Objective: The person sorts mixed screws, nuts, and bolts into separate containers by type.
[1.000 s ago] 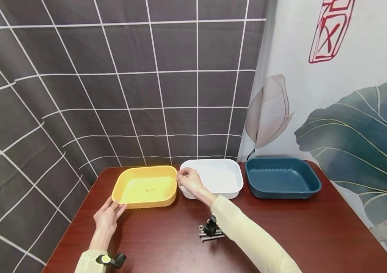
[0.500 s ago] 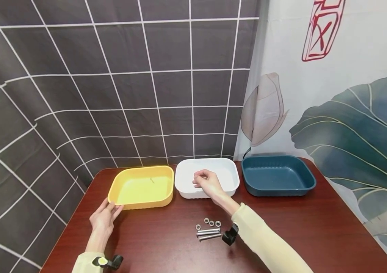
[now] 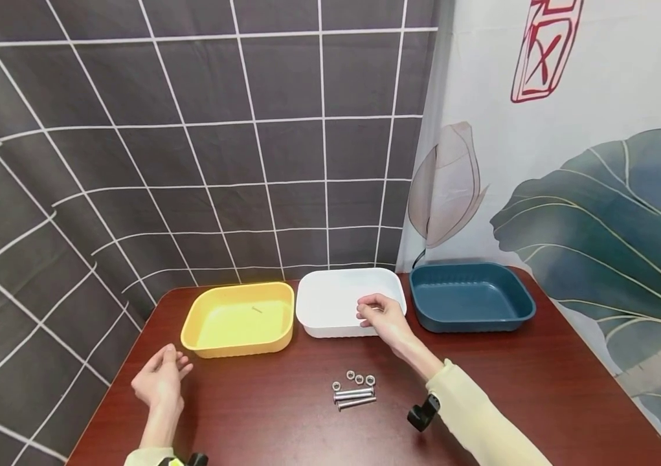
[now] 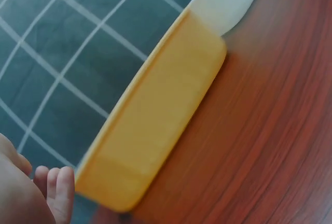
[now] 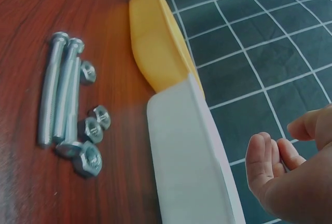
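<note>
- Head view: left hand [image 3: 158, 380], empty, fingers loosely bent, is just beside the yellow rectangular tray [image 3: 243, 350], where a small thin piece [image 3: 257, 309] lies.
- Right hand [image 3: 385, 318], empty, fingers curled loosely, hovers over the right end of the white rectangular tray [image 3: 336, 331].
- Silver metal bolts [image 5: 66, 92] and hexagonal nuts [image 5: 93, 129] lie on the red-brown wooden table [image 3: 260, 414].

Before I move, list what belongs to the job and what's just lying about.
Probably the job's: three silvery metal bolts, four silvery metal nuts, yellow rounded tray, thin piece inside it, white rounded tray, dark blue rounded tray.

Apparently just surroundings: grey white-gridded cloth, white leaf-printed cloth.
</note>
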`<state>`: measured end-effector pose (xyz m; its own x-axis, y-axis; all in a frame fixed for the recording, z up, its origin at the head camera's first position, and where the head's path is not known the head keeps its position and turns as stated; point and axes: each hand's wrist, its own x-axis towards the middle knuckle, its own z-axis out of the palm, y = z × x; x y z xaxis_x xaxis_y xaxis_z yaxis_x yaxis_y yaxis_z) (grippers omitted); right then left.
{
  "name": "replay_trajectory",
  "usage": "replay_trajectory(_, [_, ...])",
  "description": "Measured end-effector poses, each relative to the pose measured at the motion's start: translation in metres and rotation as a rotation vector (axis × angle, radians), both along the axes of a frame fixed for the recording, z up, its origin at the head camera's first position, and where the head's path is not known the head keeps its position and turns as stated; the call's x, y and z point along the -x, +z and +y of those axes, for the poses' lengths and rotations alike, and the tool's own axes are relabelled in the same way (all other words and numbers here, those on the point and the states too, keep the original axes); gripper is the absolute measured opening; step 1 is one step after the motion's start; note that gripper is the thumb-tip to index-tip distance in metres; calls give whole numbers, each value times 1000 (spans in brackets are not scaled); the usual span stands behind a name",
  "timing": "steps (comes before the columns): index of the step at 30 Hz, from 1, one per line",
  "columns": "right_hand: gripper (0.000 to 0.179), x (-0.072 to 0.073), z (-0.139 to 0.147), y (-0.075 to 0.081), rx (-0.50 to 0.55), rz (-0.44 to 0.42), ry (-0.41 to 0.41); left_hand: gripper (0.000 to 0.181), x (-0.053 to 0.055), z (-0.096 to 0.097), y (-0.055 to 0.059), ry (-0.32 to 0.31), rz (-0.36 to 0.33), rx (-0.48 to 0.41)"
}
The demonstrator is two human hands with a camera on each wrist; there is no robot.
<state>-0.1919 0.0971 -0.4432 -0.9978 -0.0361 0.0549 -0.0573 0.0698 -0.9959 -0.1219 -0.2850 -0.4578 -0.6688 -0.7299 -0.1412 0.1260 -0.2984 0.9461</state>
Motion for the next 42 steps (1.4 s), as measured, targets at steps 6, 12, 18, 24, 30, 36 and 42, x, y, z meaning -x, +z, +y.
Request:
replay_trajectory(6, [17, -9, 13, -4, 10, -18, -27, 11, -2, 40, 5, -142, 60, 81])
replay_trajectory(12, [19, -19, 22, -8, 40, -2, -26, 18, -5, 91, 0, -380, -18, 118])
replay_trajectory(18, [19, -24, 30, -14, 30, 13, -12, 30, 2, 136, -12, -498, -37, 111])
replay_trajectory(24, [21, -32, 35, -21, 23, -1, 30, 33, 15, 159, -16, -501, -45, 91])
replay_trajectory(30, [24, -42, 40, -24, 29, 6, 47, 33, 26, 171, -16, -507, -41, 86])
replay_trajectory(36, [27, -43, 42, -29, 33, -1, 56, 28, 33, 176, -17, -507, -52, 81])
replay_trajectory(42, [28, -45, 44, -30, 35, 7, 68, 31, 38, 177, -21, -508, -67, 68])
